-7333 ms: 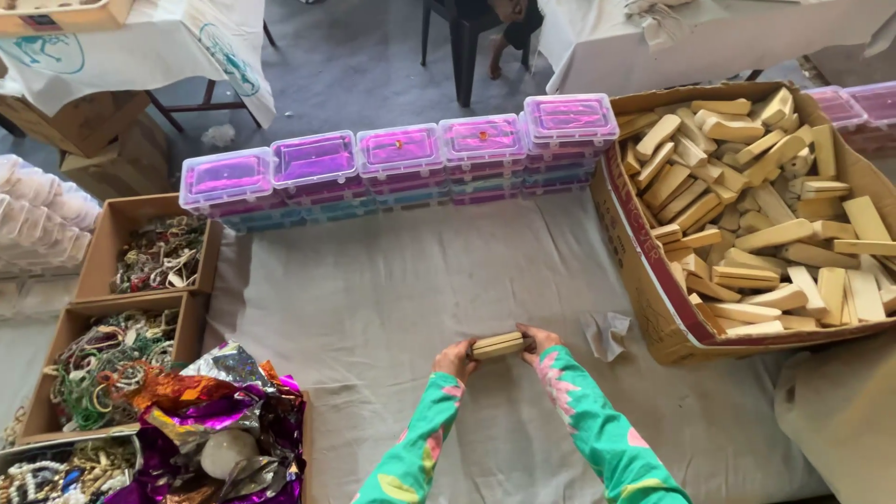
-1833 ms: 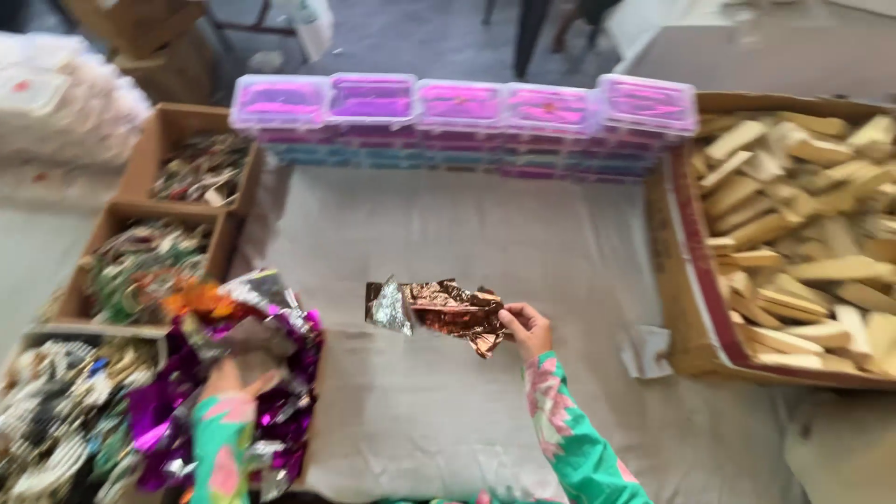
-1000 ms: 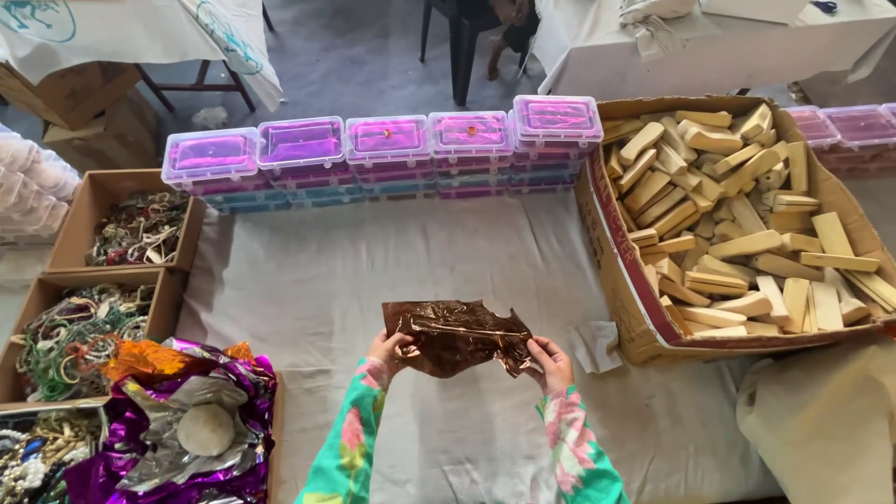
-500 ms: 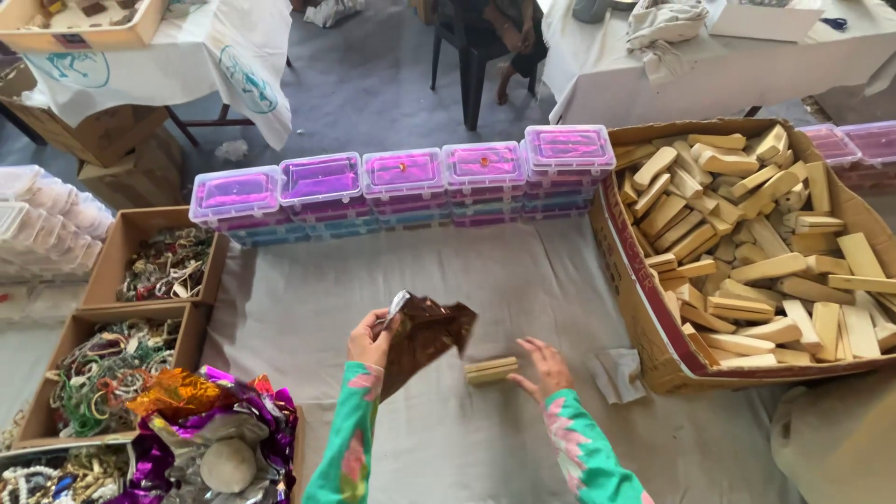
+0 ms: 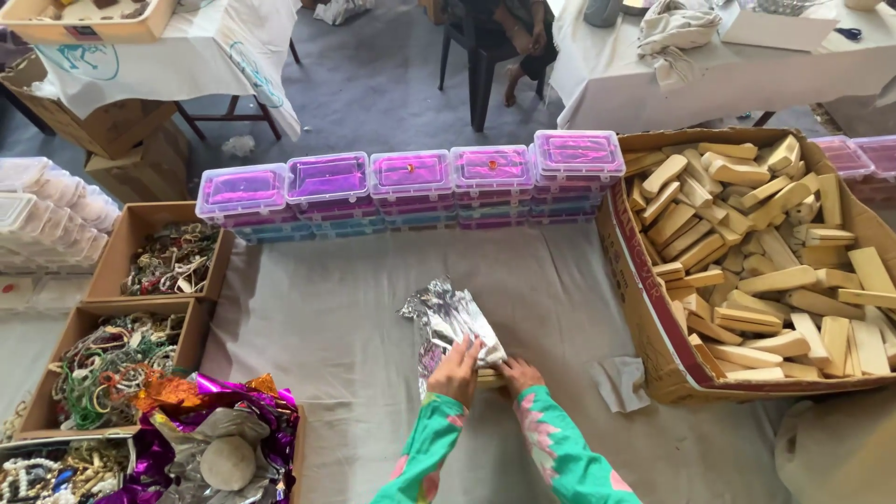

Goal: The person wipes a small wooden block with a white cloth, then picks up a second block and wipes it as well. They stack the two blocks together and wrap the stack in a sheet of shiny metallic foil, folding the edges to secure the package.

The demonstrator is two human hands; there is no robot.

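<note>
Under my left hand (image 5: 455,371) the foil sheet (image 5: 450,322) is crinkled, silvery and glossy. The counter (image 5: 327,317) wears matt grey cloth. At right, a cardboard box (image 5: 644,308) holds pale, matt wooden-looking blocks (image 5: 747,243). The lidded boxes (image 5: 411,182) look like glossy clear plastic.

Crinkled silver foil sheet (image 5: 450,322) draped over pale wooden block (image 5: 488,378).
</note>
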